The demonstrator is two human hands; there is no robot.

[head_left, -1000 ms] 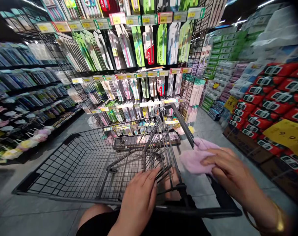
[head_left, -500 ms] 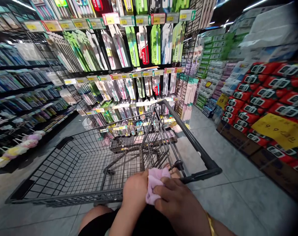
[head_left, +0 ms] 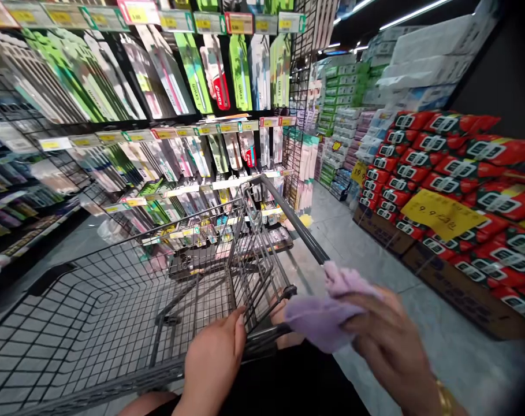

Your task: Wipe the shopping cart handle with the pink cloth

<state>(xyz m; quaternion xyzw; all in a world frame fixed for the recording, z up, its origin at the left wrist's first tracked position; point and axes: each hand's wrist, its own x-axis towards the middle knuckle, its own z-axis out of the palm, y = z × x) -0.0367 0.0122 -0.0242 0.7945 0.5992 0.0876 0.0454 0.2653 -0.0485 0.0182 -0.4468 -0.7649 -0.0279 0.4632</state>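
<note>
The dark grey shopping cart stands in front of me, its wire basket tipped to the left in view. My left hand is closed over the cart's near rail, thumb uppermost; the undersides of the fingers are hidden. Pinched in the fingers of my right hand is a crumpled light purple cloth. One fold of this cloth lies against or just in front of the cart's handle bar; I cannot tell which. A gold band circles my right wrist.
Ahead, a wire rack carries packaged toothbrushes with price tags. Stacked red packs with a yellow price sign line the right side. More shelves run along the left, over a grey tiled floor.
My right hand has lifted away from my left hand and moved right with the cloth, to the handle bar. The cloth hangs more spread out. The view has shifted right.
</note>
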